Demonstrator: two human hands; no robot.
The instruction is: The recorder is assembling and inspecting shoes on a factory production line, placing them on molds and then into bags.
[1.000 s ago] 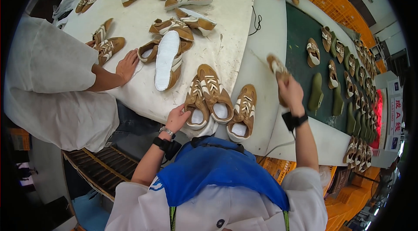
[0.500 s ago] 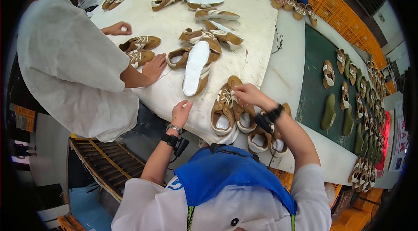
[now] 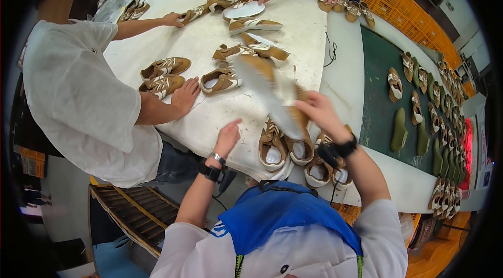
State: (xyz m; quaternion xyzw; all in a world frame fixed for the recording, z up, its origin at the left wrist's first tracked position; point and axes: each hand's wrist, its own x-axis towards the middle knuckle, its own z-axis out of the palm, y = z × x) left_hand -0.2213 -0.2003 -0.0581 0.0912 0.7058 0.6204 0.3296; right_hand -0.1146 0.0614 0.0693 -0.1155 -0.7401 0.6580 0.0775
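Note:
My right hand is closed at the near end of a brown and white shoe, blurred by motion and tilted with its white sole showing. My left hand hovers over the white table edge, index finger stretched out, holding nothing. Just right of it, a brown shoe with white laces stands upright, its white lining showing. Its neighbour is partly covered by the moving shoe. Below my right wrist, another pair of shoes stands at the edge.
A co-worker in white leans over the left side, one hand beside shoes. Another in a blue apron touches a shoe with a white sole. A green surface at right bears shoes and green lasts.
The sole-up shoe has left the middle of the table and come right, with my right hand at it. My left hand moved slightly right. Both co-workers have reached toward the far shoes.

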